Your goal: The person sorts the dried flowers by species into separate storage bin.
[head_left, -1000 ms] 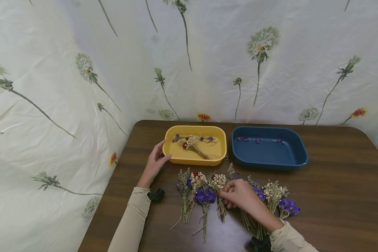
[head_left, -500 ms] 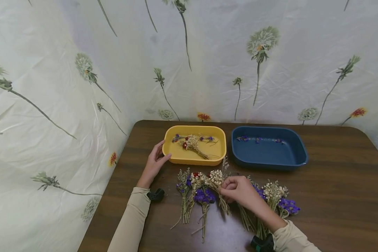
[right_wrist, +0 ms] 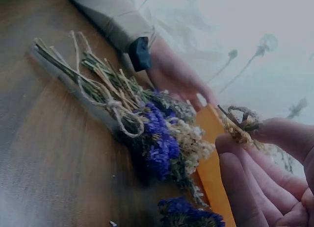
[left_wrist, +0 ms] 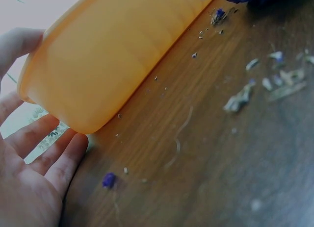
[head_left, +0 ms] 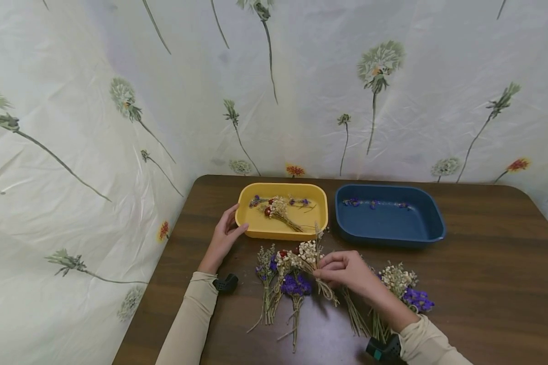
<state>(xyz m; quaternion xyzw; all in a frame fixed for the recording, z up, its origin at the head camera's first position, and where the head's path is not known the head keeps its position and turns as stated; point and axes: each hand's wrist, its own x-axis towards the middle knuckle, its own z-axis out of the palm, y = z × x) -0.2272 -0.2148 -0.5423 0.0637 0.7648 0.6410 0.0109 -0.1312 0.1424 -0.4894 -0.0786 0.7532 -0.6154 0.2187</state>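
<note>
My right hand [head_left: 347, 274] pinches a small bunch of dried flowers [head_left: 308, 251] by its twine-tied stems, raised a little over the table. The bunch has cream blossoms, and its cut stem ends [right_wrist: 240, 125] show between thumb and fingers in the right wrist view. My left hand [head_left: 224, 238] holds the left end of a yellow tray [head_left: 280, 235], thumb at the rim and fingers against the outer wall [left_wrist: 113, 65]. Inside that tray lie a cream-and-red bunch [head_left: 278, 207] and small purple sprigs. A purple bunch [head_left: 296, 285] and a grey-green one [head_left: 267, 268] lie in front.
A blue tray [head_left: 388, 240] stands right of the yellow one, with purple bits along its back. More bunches, cream [head_left: 398, 278] and purple [head_left: 417, 299], lie under and beside the right forearm. Loose petals [left_wrist: 109, 180] dot the table. A flower-printed cloth hangs behind.
My right hand has lifted the cream bunch slightly and shifted it left, tilting its stems to the right. The left hand and both trays have stayed put.
</note>
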